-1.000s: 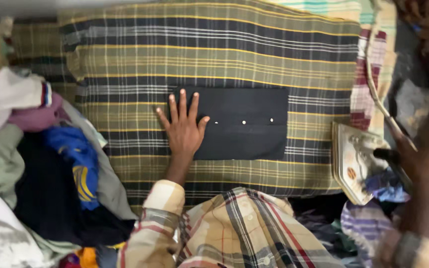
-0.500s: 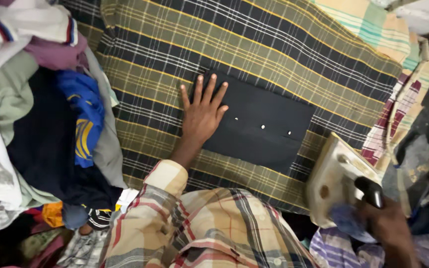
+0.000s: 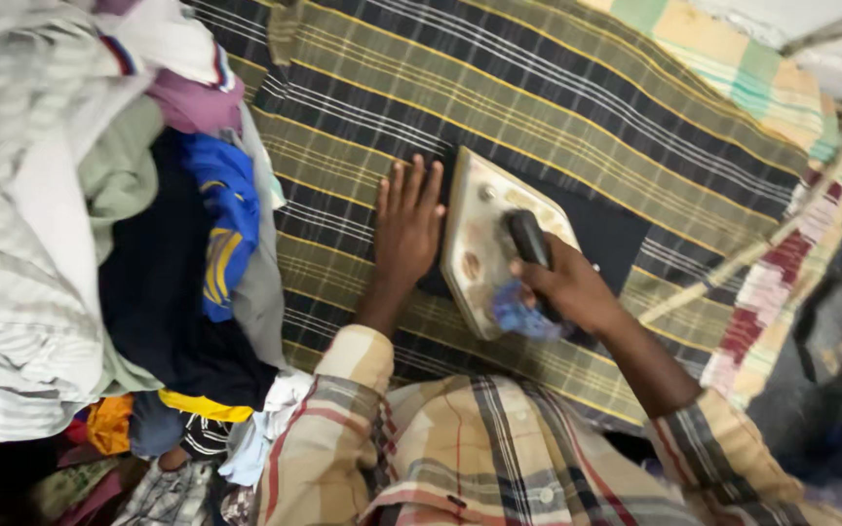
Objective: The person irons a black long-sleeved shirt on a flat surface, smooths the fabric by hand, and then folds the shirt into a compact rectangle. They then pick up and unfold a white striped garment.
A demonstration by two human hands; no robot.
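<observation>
A folded black cloth (image 3: 614,235) lies on the green, black and yellow plaid cover (image 3: 499,88). My left hand (image 3: 406,226) presses flat on its left end, fingers apart. My right hand (image 3: 565,285) grips the black handle of a worn cream-coloured clothes iron (image 3: 479,244), with a blue rag wrapped around the handle. The iron sits on the black cloth and hides most of it, right beside my left hand.
A heap of clothes (image 3: 99,224) in white, blue, purple and dark colours fills the left side. The iron's cord (image 3: 733,263) trails right across a striped cloth (image 3: 782,263). My plaid shirt fills the bottom.
My right hand has brought the iron from the right edge onto the black cloth, beside my left hand. The camera has shifted, so the clothes heap looks larger.
</observation>
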